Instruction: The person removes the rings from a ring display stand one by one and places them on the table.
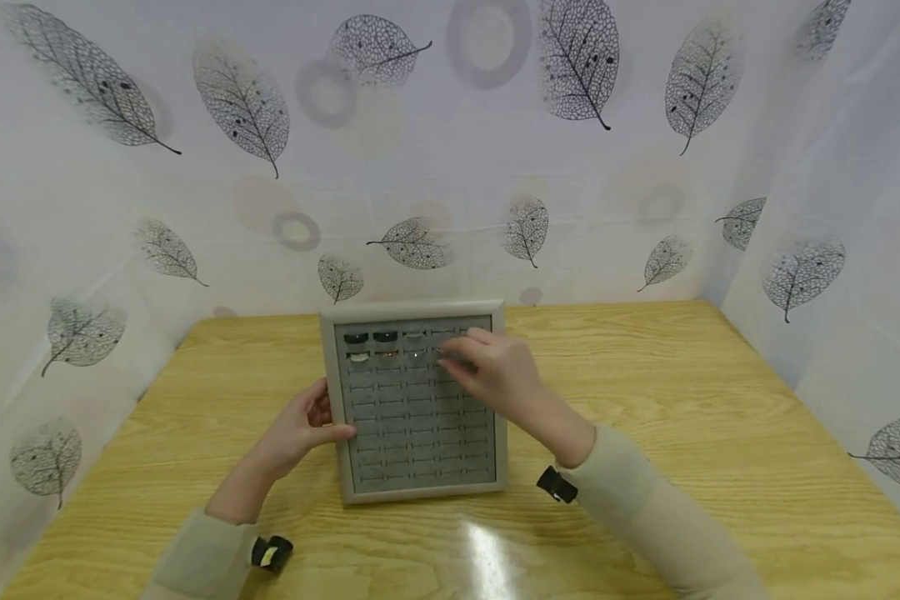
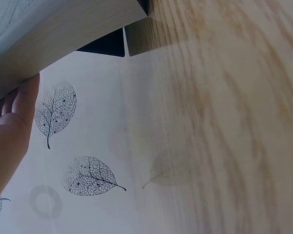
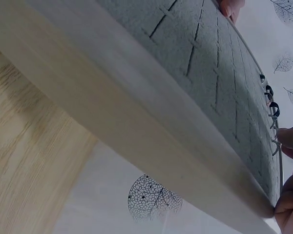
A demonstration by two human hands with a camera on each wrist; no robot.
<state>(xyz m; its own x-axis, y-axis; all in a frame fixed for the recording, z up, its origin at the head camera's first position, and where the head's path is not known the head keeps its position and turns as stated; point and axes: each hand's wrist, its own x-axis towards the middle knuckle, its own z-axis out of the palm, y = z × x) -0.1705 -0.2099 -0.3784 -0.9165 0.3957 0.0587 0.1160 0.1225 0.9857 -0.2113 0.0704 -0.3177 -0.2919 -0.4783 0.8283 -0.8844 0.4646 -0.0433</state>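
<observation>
A framed ring display board (image 1: 420, 462) with grey slotted padding stands tilted back on the table. Two rows at its top left hold several rings, among them a black ring (image 1: 356, 338), a silver ring (image 1: 415, 335) and a pale ring (image 1: 358, 357). My left hand (image 1: 296, 429) grips the frame's left side, thumb on the front and fingers behind; the left wrist view shows those fingers along the frame's outer side. My right hand (image 1: 502, 371) pinches a small silver ring (image 3: 275, 147) at the upper slots, beside the second row's rings. Its fingers hide part of the upper right slots.
The wood-grain table (image 1: 630, 375) extends around the board. A leaf-print cloth (image 1: 450, 167) hangs behind it and along both sides. Each wrist wears a black device: left device (image 1: 272, 553), right device (image 1: 557, 485).
</observation>
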